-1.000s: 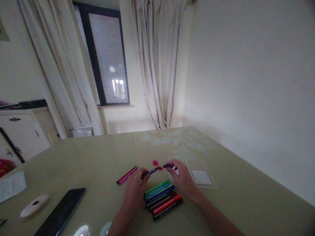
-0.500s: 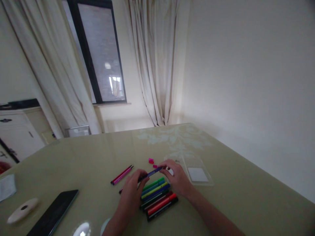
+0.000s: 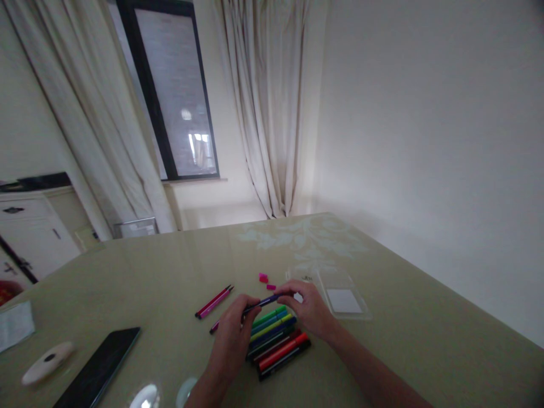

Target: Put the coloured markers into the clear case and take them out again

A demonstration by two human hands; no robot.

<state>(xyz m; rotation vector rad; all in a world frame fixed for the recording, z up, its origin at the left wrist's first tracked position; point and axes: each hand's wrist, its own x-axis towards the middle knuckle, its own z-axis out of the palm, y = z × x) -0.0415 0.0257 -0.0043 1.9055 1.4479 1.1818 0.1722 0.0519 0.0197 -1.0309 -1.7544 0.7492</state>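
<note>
Between my two hands is a dark purple felt-tip pen [image 3: 267, 301], held slanting above the table. My left hand [image 3: 234, 323] pinches its lower barrel, while the fingers of my right hand [image 3: 306, 306] are closed round its upper end. Just below lies a row of capped felt-tip pens, among them a green pen [image 3: 268, 318], a blue pen [image 3: 272, 332] and a red pen [image 3: 284, 352]. Left of my left hand rest two uncapped pens, a red one [image 3: 211, 301] and a pink one [image 3: 216, 302]. Another pen's end [image 3: 214, 327] pokes out beside my left hand, the rest hidden.
Small pink and red caps [image 3: 263, 277] lie beyond my hands. A clear plastic case [image 3: 361, 303] with a white insert is right of them. On the left are a black phone [image 3: 100, 365], a pale oval object [image 3: 47, 364] and a whitish folded piece [image 3: 16, 326].
The view has shifted slightly, so the things on the table appear a little further right. Both hands still hold the purple pen; my right fingers have moved slightly along its upper end.
</note>
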